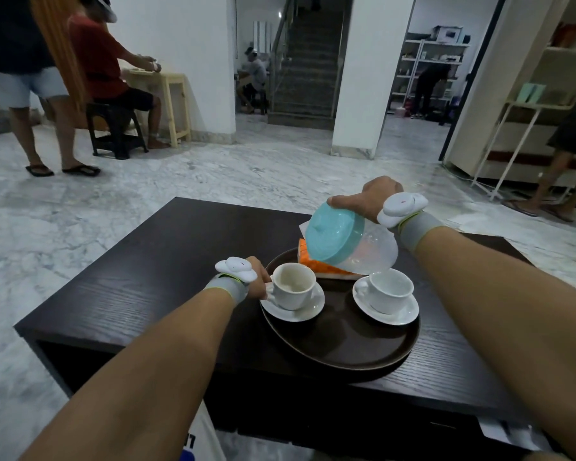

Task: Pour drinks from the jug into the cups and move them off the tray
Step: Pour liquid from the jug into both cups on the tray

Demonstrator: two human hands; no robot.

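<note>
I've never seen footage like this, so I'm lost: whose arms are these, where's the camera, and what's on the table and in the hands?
The single picture comes from a camera worn on a person's head, looking down at their own arms. The white pods on the wrists are strapped-on devices. The right hand tilts a clear jug with a blue lid. The left hand is at the handle of the left cup. Both cups, including the right cup, sit on saucers on a round tray on a dark table. An orange packet lies behind.

A clear jug (359,246) with a teal lid tilts toward nine o'clock above the round dark tray (346,344), where two white cups on saucers sit, one (295,286) at ten o'clock, one (391,291) at two.
</note>
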